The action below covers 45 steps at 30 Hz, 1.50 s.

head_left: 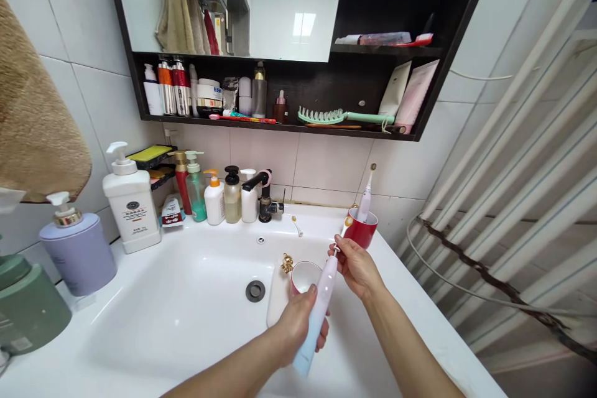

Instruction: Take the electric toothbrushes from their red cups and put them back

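My left hand point(298, 323) is wrapped round the pink-to-blue handle of an electric toothbrush point(319, 305), which leans up to the right over the sink. At its top, my right hand point(358, 264) pinches a toothbrush head point(346, 226) by its lower end, close to the handle's metal shaft. Whether head and shaft touch is hard to tell. Behind my left hand, a cup point(305, 275), white inside and red outside, sits in the basin, partly hidden. Another electric toothbrush point(365, 204) stands upright in a red cup point(362, 233). On the back ledge lies a loose brush head point(297, 226).
The white sink point(186, 298) has a black faucet point(265, 196) and a dark drain point(255, 290). A gold ornament point(286, 263) is by the cup. Several pump bottles point(214, 199) line the back left ledge. Above hangs a dark cabinet point(289, 127); white pipes point(504, 149) run at right.
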Each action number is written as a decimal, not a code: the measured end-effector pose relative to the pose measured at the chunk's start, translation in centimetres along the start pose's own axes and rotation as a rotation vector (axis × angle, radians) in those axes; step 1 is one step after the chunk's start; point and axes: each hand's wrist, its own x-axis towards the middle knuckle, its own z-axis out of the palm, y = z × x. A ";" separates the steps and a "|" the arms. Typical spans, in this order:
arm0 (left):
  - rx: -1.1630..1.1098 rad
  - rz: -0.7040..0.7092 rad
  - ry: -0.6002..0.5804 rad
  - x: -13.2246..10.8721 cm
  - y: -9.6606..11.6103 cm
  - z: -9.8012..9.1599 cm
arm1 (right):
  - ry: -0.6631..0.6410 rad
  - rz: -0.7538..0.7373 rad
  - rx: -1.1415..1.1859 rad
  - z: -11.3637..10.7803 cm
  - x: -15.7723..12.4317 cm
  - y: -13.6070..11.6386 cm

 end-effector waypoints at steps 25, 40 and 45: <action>-0.099 0.046 -0.051 -0.5 0.6 0.1 | -0.133 -0.046 -0.102 0.8 -0.9 -0.3; -0.058 0.140 -0.033 -0.2 0.6 -0.2 | -0.102 -0.108 -0.187 1.6 -1.5 0.3; -0.027 0.171 0.005 -0.2 0.7 -0.2 | -0.100 -0.093 -0.213 1.8 -1.5 0.4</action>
